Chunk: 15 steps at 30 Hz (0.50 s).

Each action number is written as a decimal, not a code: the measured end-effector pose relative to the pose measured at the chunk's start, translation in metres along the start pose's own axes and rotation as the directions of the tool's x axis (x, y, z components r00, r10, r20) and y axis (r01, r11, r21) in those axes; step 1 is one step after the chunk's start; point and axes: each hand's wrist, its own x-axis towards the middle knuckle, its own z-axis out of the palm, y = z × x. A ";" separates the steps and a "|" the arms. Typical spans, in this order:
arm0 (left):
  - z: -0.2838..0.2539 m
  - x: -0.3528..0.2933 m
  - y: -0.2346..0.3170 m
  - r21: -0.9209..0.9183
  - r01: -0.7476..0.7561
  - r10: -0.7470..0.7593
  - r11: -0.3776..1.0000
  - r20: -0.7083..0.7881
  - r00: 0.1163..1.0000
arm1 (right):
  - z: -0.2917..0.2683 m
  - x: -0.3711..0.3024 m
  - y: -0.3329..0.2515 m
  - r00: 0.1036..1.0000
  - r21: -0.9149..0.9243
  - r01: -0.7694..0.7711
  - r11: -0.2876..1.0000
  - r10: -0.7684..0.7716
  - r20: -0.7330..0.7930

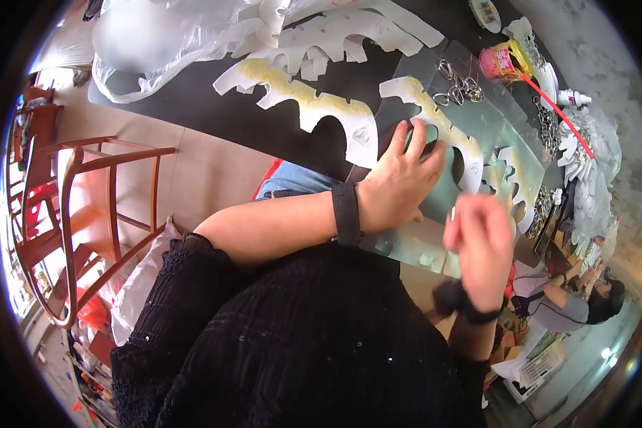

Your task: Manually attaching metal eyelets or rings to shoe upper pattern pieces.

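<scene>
Clearly, from left: a scalloped white strip (339, 113) smeared yellowish lies on the dark worktop (185, 121); above it, plain strips (399, 43) show no such coating, so they seem left to do. The left hand (404, 170) has its fingers spread, its grip loose, fingertips by the middle strip (449, 133), which looks coated; contact is unclear. That strip's long axis slants from upper left to lower right, cutouts facing the wearer. The right hand (481, 232) is curled and blurred; whether its grip holds anything cannot be told. Beyond, another strip (526, 187) looks coated.
</scene>
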 end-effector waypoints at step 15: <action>-0.013 0.008 -0.002 -0.034 0.016 -0.014 0.999 0.070 0.997 | -0.019 0.151 0.017 0.996 -0.374 0.079 0.924 -0.089 -0.011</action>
